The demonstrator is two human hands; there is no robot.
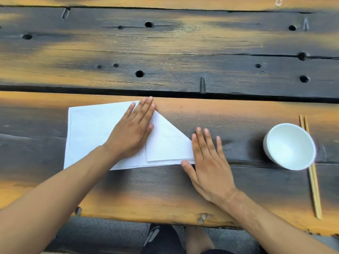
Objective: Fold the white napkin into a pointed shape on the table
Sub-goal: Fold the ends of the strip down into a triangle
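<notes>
On the dark wooden surface [183, 180], my left hand [132, 132] presses flat on the white cloth napkin [88, 134]; my right hand [209, 162] lies flat, fingers straight, at its folded corner.

A rustic dining spot, by the look of my place setting: I sit at a rough plank tabletop [183, 52], charred dark with knotholes, where a white bowl [289, 146] and a pair of wooden chopsticks [311, 171] lie beside a white cloth napkin [88, 132].
</notes>
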